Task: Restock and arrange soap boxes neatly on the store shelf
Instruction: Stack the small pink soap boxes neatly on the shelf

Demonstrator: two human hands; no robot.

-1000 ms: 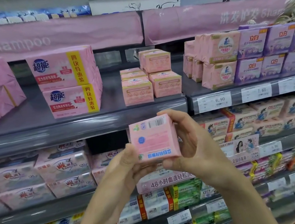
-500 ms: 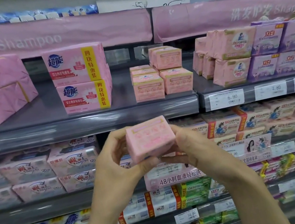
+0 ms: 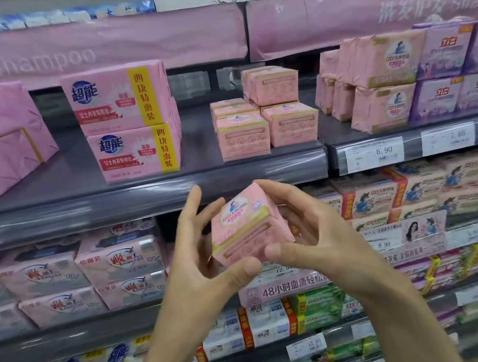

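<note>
Fingers [image 3: 277, 188] of the right hand [image 3: 323, 230]: curled over the top right edge of the soap box [image 3: 243, 228], thumb pressed to its lower front corner. A firm hold.

Fingers [image 3: 193, 208] of the left hand [image 3: 202, 270]: spread, raised along the box's left side and partly behind it, with the thumb under the bottom edge. A looser hold.

Soap box: one, pink, small, tilted with a corner toward the camera. It is held in the air between both hands, at 3 o'clock from the left fingers and 9 o'clock from the right fingers. It sits just below the front lip of the upper shelf [image 3: 138, 195], touching no shelf.

Stacked soap boxes [image 3: 265, 122]: same pink kind, on the upper shelf at 12 o'clock from the held box.

Large pink packs [image 3: 125, 121]: two, stacked, at 10 o'clock.

Purple packs [image 3: 451, 70]: at 2 o'clock, beside pink wrapped packs [image 3: 380, 82].

Price tag [image 3: 375, 153]: reads 6.90, on the shelf lip at 2 o'clock.
</note>
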